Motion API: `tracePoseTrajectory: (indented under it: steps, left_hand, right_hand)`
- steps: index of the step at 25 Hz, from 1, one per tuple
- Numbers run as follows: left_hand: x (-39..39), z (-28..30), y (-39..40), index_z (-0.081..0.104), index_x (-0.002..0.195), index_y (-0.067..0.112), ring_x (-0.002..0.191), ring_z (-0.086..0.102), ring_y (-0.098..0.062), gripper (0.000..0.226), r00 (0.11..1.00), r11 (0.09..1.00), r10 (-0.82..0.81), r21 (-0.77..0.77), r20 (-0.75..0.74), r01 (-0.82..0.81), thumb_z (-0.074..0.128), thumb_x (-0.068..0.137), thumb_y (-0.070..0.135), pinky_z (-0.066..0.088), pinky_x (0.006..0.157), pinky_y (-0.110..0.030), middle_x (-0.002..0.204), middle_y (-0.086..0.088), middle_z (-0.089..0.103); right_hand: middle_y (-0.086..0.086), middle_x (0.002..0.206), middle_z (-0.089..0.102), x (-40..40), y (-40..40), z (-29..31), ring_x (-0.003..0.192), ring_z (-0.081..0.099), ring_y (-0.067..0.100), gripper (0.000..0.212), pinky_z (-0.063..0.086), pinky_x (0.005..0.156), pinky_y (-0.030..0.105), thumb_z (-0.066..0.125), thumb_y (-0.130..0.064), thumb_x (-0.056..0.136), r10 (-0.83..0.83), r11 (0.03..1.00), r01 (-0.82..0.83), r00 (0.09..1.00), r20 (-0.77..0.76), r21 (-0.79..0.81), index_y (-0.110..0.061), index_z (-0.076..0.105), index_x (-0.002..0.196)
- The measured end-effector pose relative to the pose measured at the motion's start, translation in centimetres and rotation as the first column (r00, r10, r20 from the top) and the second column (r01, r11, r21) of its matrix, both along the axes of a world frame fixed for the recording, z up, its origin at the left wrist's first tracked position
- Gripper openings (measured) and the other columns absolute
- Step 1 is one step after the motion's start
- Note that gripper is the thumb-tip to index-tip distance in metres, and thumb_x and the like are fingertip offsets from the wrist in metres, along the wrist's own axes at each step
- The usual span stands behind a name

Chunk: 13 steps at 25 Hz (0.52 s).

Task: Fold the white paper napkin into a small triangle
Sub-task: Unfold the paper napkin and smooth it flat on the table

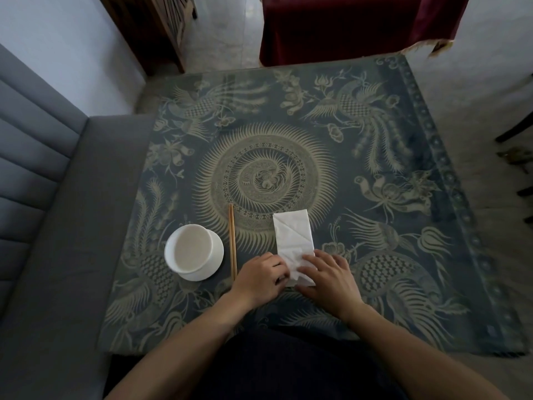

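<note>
The white paper napkin point(293, 234) lies on the patterned table as a long narrow rectangle with a diagonal crease across its far half. Its near end is crumpled and lifted between my hands. My left hand point(261, 277) pinches the near left corner with curled fingers. My right hand point(328, 277) rests flat on the near right part, its fingers covering that corner. The far end of the napkin lies flat and free.
A white bowl on a white saucer point(193, 252) stands left of my hands. A pair of wooden chopsticks point(232, 241) lies between the bowl and the napkin. The blue patterned tablecloth point(375, 168) covers the table. A grey sofa is at the left.
</note>
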<state>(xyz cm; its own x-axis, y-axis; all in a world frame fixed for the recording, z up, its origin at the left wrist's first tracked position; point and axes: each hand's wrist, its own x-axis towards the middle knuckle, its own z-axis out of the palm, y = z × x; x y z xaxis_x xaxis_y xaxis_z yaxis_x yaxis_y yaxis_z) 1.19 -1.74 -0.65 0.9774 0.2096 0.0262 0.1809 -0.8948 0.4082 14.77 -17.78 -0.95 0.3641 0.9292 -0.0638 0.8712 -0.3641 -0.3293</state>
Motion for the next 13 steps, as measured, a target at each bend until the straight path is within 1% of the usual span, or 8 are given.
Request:
tracePoseTrajectory:
  steps: [2,3,5,6,8,10,12,13]
  left_hand:
    - [0.5,0.4,-0.1,0.068,0.084,0.014,0.077,0.058,-0.02,0.006,0.998,0.998,-0.054,0.041,0.038,0.052,0.068,0.086,0.02,0.052,0.06,-0.037,0.087,0.0,0.066]
    - [0.8,0.6,-0.3,0.068,0.085,0.013,0.076,0.058,-0.02,0.008,0.995,0.995,-0.081,0.064,0.062,0.077,0.067,0.088,0.02,0.051,0.058,-0.036,0.086,-0.001,0.066]
    - [1.3,0.9,-0.6,0.068,0.088,0.012,0.074,0.059,-0.021,0.009,0.986,0.99,-0.113,0.092,0.121,0.102,0.066,0.09,0.02,0.05,0.056,-0.033,0.086,-0.003,0.066]
    - [1.4,0.9,-0.8,0.068,0.089,0.012,0.073,0.059,-0.021,0.011,0.983,0.992,-0.101,0.092,0.151,0.088,0.065,0.092,0.022,0.048,0.056,-0.033,0.086,-0.003,0.065]
    - [1.1,0.9,-0.9,0.065,0.088,0.012,0.071,0.058,-0.022,0.017,0.982,0.997,-0.014,0.074,0.186,0.0,0.06,0.094,0.027,0.047,0.056,-0.034,0.085,-0.004,0.063]
    - [0.4,0.3,-0.7,0.063,0.085,0.012,0.07,0.057,-0.024,0.02,0.986,0.994,0.028,0.104,0.164,-0.046,0.059,0.094,0.029,0.047,0.059,-0.036,0.083,-0.005,0.061]
    - [-0.6,-0.4,-0.6,0.066,0.089,0.012,0.077,0.06,-0.025,0.018,0.996,0.99,-0.028,0.141,0.084,0.016,0.062,0.091,0.03,0.05,0.064,-0.037,0.088,-0.005,0.064]
    - [-1.0,-0.6,-0.5,0.068,0.095,0.014,0.086,0.062,-0.024,0.019,0.997,0.988,-0.061,0.141,0.039,0.055,0.063,0.09,0.031,0.051,0.07,-0.037,0.097,-0.004,0.066]
  right_hand:
    - [0.001,0.111,0.071,-0.2,0.6,0.5,0.106,0.063,0.029,0.033,0.048,0.087,0.048,0.083,-0.047,0.071,-0.018,1.0,0.018,1.0,0.002,0.002,-0.026,0.075,0.095]
    - [0.0,0.105,0.071,-0.3,0.9,0.7,0.101,0.063,0.027,0.03,0.048,0.083,0.046,0.081,-0.045,0.073,-0.031,1.0,0.031,1.0,0.002,-0.002,-0.025,0.075,0.095]
    - [-0.002,0.099,0.07,-0.4,1.5,0.9,0.093,0.062,0.024,0.019,0.046,0.078,0.041,0.071,-0.039,0.084,-0.048,0.999,0.048,0.999,0.005,-0.021,-0.025,0.073,0.096]
    - [-0.003,0.097,0.069,-0.3,1.7,0.9,0.093,0.062,0.023,0.017,0.046,0.077,0.039,0.065,-0.036,0.089,-0.063,0.997,0.063,0.998,-0.008,-0.047,-0.024,0.072,0.097]
    - [-0.003,0.095,0.069,-0.1,1.8,0.8,0.09,0.064,0.022,0.018,0.047,0.069,0.037,0.057,-0.033,0.094,-0.145,0.987,0.141,0.988,-0.051,-0.076,-0.025,0.072,0.099]
    - [-0.005,0.092,0.069,0.2,1.7,0.8,0.084,0.065,0.022,0.017,0.047,0.06,0.034,0.056,-0.034,0.095,-0.265,0.964,0.26,0.958,-0.109,-0.051,-0.026,0.072,0.096]
    - [-0.005,0.087,0.07,0.4,1.6,0.8,0.079,0.065,0.023,0.016,0.046,0.058,0.033,0.059,-0.035,0.093,-0.346,0.938,0.346,0.923,-0.17,-0.033,-0.025,0.071,0.09]
    - [-0.005,0.084,0.07,0.5,1.5,0.8,0.078,0.064,0.023,0.016,0.045,0.057,0.033,0.059,-0.034,0.093,-0.375,0.926,0.376,0.906,-0.194,-0.037,-0.025,0.071,0.087]
